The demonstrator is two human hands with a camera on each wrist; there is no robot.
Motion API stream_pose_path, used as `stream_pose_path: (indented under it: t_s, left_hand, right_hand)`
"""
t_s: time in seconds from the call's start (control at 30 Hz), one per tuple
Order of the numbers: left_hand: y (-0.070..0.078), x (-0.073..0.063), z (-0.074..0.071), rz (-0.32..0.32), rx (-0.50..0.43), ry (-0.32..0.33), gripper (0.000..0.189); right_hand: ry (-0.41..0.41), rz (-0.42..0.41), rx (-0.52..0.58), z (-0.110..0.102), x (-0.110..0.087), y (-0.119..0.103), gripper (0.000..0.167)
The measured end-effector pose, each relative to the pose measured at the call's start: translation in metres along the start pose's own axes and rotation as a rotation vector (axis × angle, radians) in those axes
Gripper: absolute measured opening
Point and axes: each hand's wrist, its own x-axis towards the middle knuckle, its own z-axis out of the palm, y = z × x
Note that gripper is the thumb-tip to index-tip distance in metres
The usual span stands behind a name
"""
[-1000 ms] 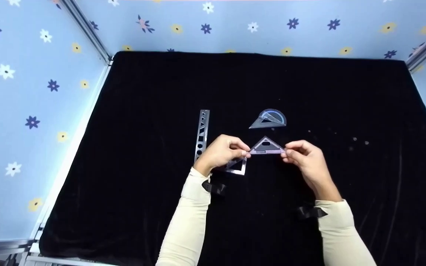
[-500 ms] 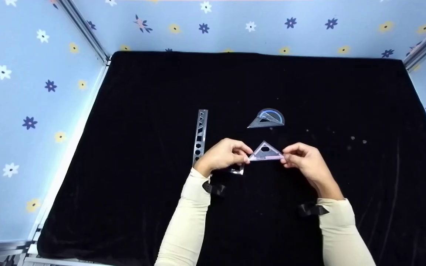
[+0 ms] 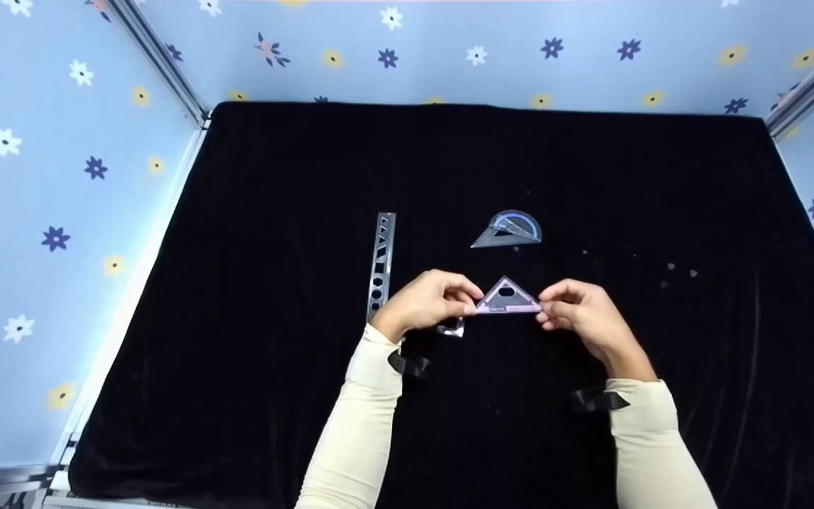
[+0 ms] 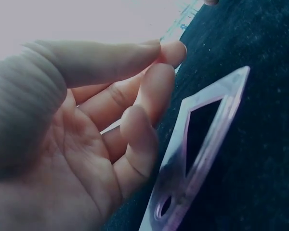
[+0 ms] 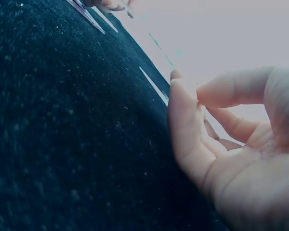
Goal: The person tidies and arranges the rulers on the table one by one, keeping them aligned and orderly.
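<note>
A small clear set square (image 3: 507, 309) with a pinkish band along its long edge is stretched between both hands in the head view. My left hand (image 3: 429, 300) pinches its left corner between thumb and fingers. At the right corner, my right hand (image 3: 587, 314) pinches it the same way. Partly hidden beneath the left hand lies another clear piece (image 3: 453, 329); the left wrist view shows its triangular cutout and a round hole in its frame (image 4: 231, 103). A clear stencil ruler (image 3: 381, 261) with shaped holes lies left of that hand, its near end covered.
Beyond the held set square, a clear protractor (image 3: 534, 226) with a blue arc overlaps a triangular piece (image 3: 485, 242). Black cloth (image 3: 294, 212) covers the table. Flowered blue panels (image 3: 435, 42) stand at the back and sides.
Both hands have drawn the set square slightly toward the person, and its face shows more fully. The left hand now covers more of the piece beneath it. The other pieces stay put.
</note>
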Motion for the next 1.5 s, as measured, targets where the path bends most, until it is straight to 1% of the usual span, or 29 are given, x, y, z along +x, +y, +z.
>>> stream_pose_path:
  t_s: [0.13, 0.27, 0.6, 0.8, 0.9, 1.03, 1.27, 1.5]
  left_hand:
    - [-0.001, 0.001, 0.001, 0.016, 0.051, 0.002, 0.030]
    - [-0.001, 0.002, 0.001, 0.016, 0.064, 0.021, 0.032]
    - [0.003, 0.003, 0.002, -0.040, 0.023, 0.043, 0.028]
    - [0.003, 0.003, 0.003, -0.036, 0.020, 0.061, 0.037]
    - [0.002, 0.003, 0.003, -0.017, 0.036, 0.070, 0.039]
    - [0.002, 0.004, 0.002, 0.006, 0.047, 0.100, 0.038]
    - [0.001, 0.004, 0.002, -0.009, 0.018, 0.134, 0.033]
    - [-0.002, 0.003, 0.003, -0.017, -0.018, 0.146, 0.032]
  right_hand:
    - [0.017, 0.013, 0.034, 0.000, 0.000, 0.002, 0.015]
    - [0.031, 0.001, 0.027, 0.001, 0.002, 0.002, 0.016]
    - [0.016, -0.009, -0.052, 0.004, 0.003, -0.002, 0.014]
    - [-0.015, -0.013, -0.085, 0.006, 0.000, 0.001, 0.011]
    - [-0.036, -0.004, -0.110, 0.007, -0.002, 0.001, 0.009]
    - [-0.054, 0.005, -0.158, 0.008, -0.003, 0.000, 0.012]
    - [-0.065, 0.018, -0.286, 0.009, -0.006, -0.003, 0.011]
    - [-0.067, 0.032, -0.378, 0.009, -0.007, -0.002, 0.013]
